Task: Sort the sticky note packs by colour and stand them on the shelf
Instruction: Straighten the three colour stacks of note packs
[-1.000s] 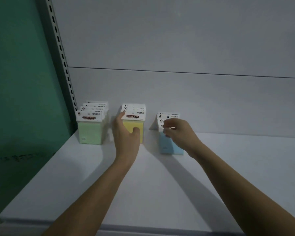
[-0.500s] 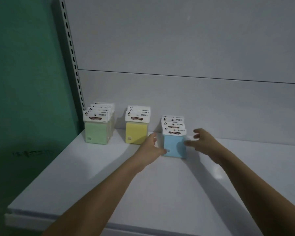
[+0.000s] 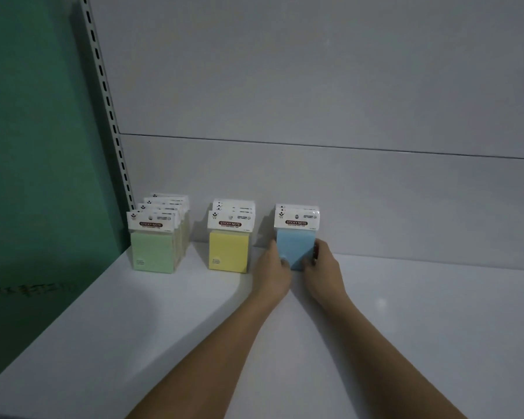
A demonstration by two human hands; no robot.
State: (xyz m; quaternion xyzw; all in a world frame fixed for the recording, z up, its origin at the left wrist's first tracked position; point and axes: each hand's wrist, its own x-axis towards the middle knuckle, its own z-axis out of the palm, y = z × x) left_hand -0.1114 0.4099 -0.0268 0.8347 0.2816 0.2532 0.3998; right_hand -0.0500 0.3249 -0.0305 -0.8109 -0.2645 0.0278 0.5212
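Note:
Three rows of sticky note packs stand upright at the back of the white shelf (image 3: pixel 164 328). Several green packs (image 3: pixel 153 249) form the left row, yellow packs (image 3: pixel 229 251) the middle row, and blue packs (image 3: pixel 295 246) the right row. My left hand (image 3: pixel 274 272) presses against the left side of the front blue pack, thumb on its face. My right hand (image 3: pixel 322 269) grips the same pack's right side, fingers wrapped around its edge. The blue packs behind the front one are mostly hidden.
A grey back panel (image 3: pixel 315 101) rises behind the packs. A slotted metal upright (image 3: pixel 109 116) and a green wall (image 3: pixel 37 146) close the left side. Bare shelf surface stretches to the right of the blue row and toward the front edge.
Both hands have closed in on the blue row from either side. The leaning blue packs now stand squared together. The camera has shifted closer.

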